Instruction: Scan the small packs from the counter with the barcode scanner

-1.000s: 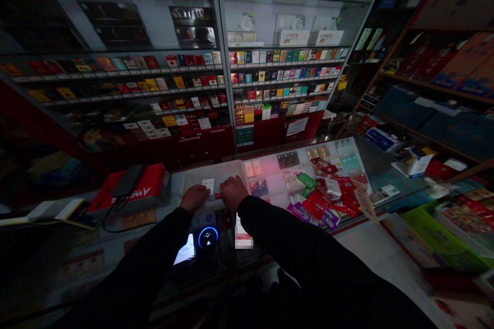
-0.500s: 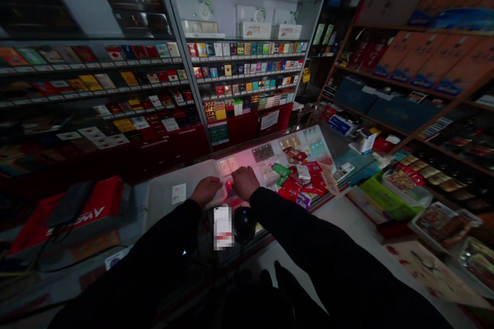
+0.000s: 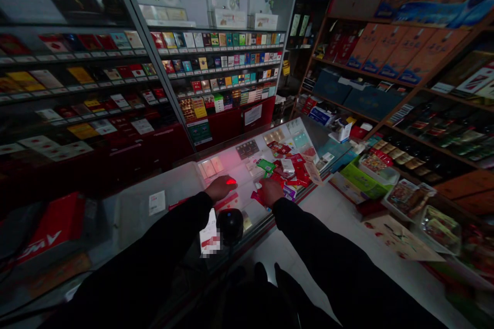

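Note:
My left hand is over the glass counter, its fingers curled together and a red glow falling on their tips. What it holds, if anything, is hidden. My right hand is at the near left edge of a heap of small packets, closed on a red packet that shows below its fingers. Beside it lie a green packet, a purple packet and more red packets. A black scanner stands below my hands, next to a white phone-shaped item, partly blurred out.
A translucent tray holding a white card sits left, beside a red box. Behind the counter, shelves carry rows of small boxes. Open boxes of packaged goods stand at the right, below racks of cartons.
My hands have moved apart; the right went rightward to the packet heap and closed on a red packet. The left moved slightly right over the counter. The view has swung right.

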A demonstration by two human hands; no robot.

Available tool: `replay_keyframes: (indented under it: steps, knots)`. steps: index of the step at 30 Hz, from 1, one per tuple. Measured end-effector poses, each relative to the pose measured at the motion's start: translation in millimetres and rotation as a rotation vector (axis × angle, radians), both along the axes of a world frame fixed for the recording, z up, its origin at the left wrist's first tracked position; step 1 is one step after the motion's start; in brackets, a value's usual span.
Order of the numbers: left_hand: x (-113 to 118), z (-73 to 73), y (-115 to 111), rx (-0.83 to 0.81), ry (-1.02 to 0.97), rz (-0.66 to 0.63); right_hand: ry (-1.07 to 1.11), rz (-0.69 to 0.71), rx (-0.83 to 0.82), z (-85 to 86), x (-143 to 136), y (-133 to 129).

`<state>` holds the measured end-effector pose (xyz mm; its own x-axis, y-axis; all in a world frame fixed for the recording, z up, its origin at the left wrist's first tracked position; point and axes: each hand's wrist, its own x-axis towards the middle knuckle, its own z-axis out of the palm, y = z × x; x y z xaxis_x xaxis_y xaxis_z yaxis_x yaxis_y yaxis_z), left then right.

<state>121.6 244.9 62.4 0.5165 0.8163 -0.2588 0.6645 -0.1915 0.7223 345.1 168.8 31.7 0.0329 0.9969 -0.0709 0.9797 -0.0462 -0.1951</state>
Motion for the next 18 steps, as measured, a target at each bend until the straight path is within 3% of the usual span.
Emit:
replay_keyframes:
  steps: [2,8,14,18]
  knots:
    - [9,-7.2,5,-0.003,0.040,-0.088,0.030,-0.056,-0.019,-8.0,4,-10]
    - [31,-31.4,9,-0.181,0.016,-0.079,0.114,-0.278,-0.049,-28.5,13,-44]
    - [43,-37.8,14,-0.353,0.049,-0.126,0.238,-0.529,-0.086,-49.1,21,-62]
    - [49,-45.5,17,-0.379,0.046,-0.103,0.288,-0.633,-0.075,-55.1,25,-65]
